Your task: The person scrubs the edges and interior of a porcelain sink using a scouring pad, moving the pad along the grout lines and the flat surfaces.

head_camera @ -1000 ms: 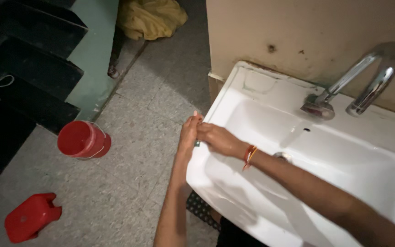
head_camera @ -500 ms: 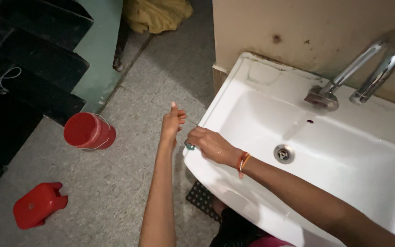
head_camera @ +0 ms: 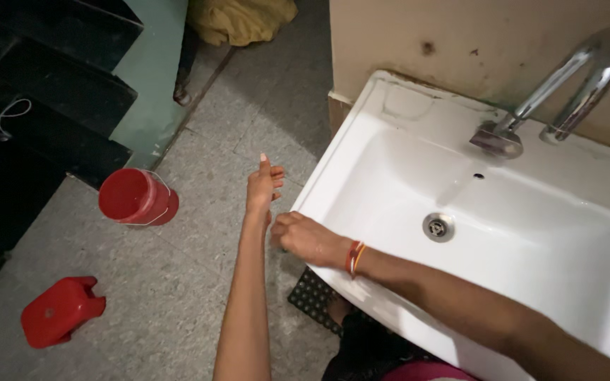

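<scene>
Head view: right hand (head_camera: 303, 238) curls, fingers closed, on the sink (head_camera: 333, 152) rim's front-left corner — left hand (head_camera: 263, 185) hovers just beside it, fingers loosely spread, holding nothing.

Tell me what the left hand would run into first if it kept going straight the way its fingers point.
The left hand points up-frame over the speckled floor, beside the white sink. Nothing seems to block it before the dim floor near the wall corner; depth is hard to judge.
</scene>
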